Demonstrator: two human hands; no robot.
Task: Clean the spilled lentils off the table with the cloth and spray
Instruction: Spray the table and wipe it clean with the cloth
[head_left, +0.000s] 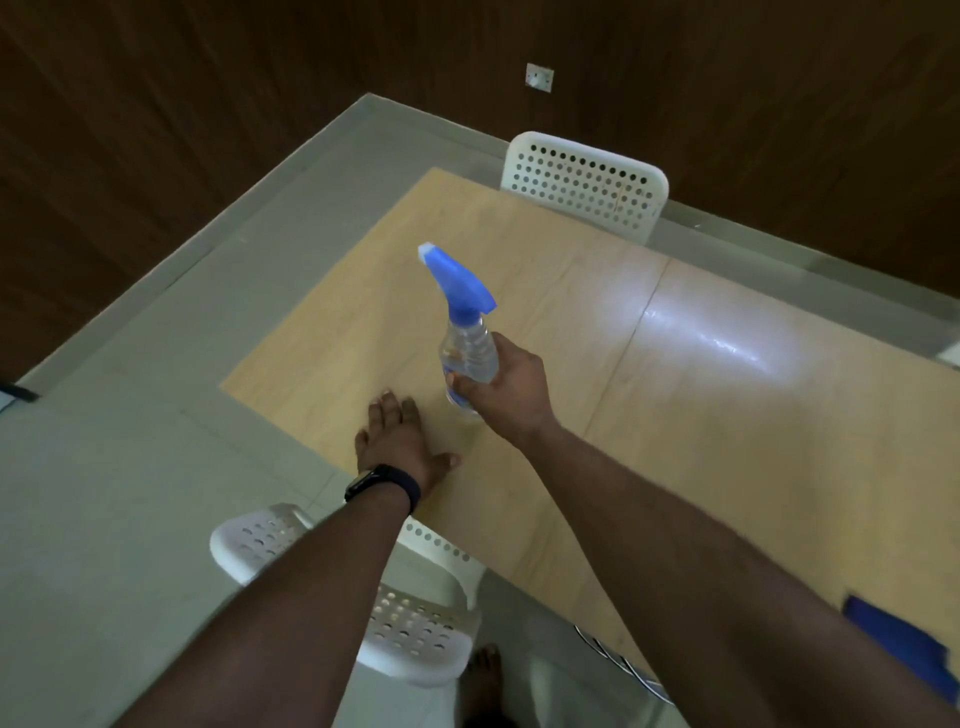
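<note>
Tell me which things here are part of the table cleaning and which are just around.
Part of the job: spray bottle in the right hand; blue cloth; wooden table; left hand flat on it.
Just around: two white perforated chairs; wall socket.

bare table (727, 415) beyond the hands, white chair (587, 182) (perforated) at far edge

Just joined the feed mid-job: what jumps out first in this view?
The spray bottle with its blue trigger head stands out mid-frame, gripped by the right hand above the wooden table. The left hand lies flat on the table's near edge, a dark watch on its wrist. A blue cloth lies at the lower right; no lentils are visible.
</note>
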